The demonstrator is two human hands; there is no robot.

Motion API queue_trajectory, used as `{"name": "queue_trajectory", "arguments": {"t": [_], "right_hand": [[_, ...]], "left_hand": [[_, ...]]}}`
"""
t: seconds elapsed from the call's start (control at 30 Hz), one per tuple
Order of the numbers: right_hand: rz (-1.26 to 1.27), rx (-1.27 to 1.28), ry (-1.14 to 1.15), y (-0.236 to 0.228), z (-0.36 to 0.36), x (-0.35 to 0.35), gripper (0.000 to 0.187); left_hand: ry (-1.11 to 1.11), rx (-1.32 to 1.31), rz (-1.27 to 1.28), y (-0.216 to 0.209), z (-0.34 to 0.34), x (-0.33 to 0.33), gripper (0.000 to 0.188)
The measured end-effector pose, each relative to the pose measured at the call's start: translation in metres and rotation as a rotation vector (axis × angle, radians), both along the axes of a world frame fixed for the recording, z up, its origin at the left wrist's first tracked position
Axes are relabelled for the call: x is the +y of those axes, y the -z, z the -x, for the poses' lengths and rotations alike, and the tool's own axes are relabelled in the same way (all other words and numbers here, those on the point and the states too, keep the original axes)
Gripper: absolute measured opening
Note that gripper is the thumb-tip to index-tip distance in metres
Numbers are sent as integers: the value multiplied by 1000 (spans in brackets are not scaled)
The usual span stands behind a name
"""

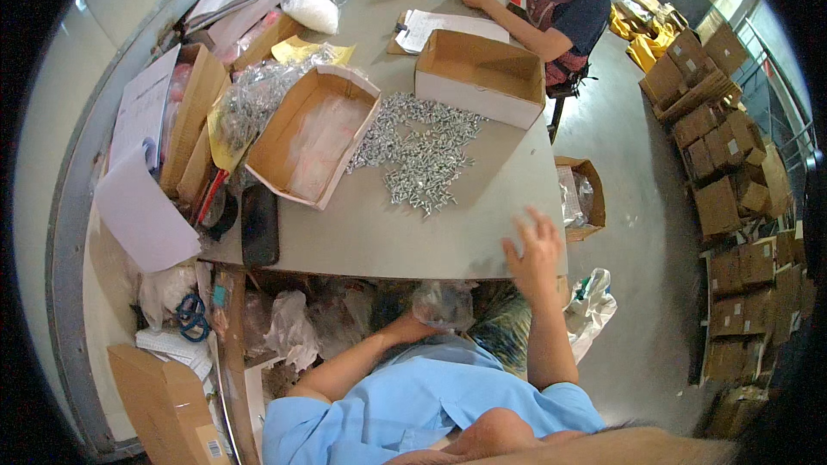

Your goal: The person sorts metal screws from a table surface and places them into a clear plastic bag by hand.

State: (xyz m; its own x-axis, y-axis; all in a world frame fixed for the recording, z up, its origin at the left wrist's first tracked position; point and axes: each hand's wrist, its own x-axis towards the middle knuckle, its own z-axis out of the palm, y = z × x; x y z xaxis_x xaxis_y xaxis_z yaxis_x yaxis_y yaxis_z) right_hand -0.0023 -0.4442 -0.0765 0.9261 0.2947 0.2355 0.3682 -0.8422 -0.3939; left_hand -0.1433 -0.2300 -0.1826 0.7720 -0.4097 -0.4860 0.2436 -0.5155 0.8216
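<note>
**Right hand spread at the bench corner, left hand low by a clear bag**

Nearest you is your blue shirt point(405, 396). Your left arm bends at the elbow, and its forearm slants inward across your front, bringing your left hand point(412, 325) below the near edge of the bench point(508, 172). That hand is at a clear bag point(444, 303), which sits just in front of your body, under the bench edge. Its fingers are mostly hidden, so I cannot tell whether they grip the bag.

Your right forearm reaches almost straight forward from its sleeve. Your right hand point(538, 257) is over the near right corner of the bench, back upward, thumb out to the left, fingers open and spread, slightly blurred, with nothing in them. I cannot tell whether it touches the surface.

Near the bench's front edge, well to the left of that hand, lies a dark phone point(260, 226). Beyond your right hand, apart from it, the screws point(426, 155) lie in a loose heap mid-bench. The left box point(336, 84), with clear plastic inside, stands beside the heap; the right box point(474, 102) stands at its far right. Behind that lies a clipboard point(444, 27), and at the far right side sits a co-worker point(579, 30), both forearms toward the bench.
</note>
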Motion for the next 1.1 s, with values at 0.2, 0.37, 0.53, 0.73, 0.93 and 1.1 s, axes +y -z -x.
{"name": "queue_trajectory", "arguments": {"t": [0.2, 0.37, 0.53, 0.73, 0.93, 1.1], "right_hand": [[-261, 188, -913, -18, 54, 49, 27], [-337, 78, -1097, -35, 73, 80, 23], [-508, 120, -938, -51, 62, 62, 13], [-623, 244, -740, -41, 58, 48, 18], [-553, 354, -626, -38, 57, 46, 17], [-565, 300, -715, -30, 54, 46, 15]], "left_hand": [[39, 97, 143, -38, 1, 71, 45], [-116, 74, 571, -105, 8, 60, 71], [-411, -180, 704, -109, 1, 43, 43], [-389, -501, 380, -113, -8, 34, 15], [-336, -716, 189, -118, -16, 21, 20], [-332, -712, 174, -124, -18, 23, 18]]}}
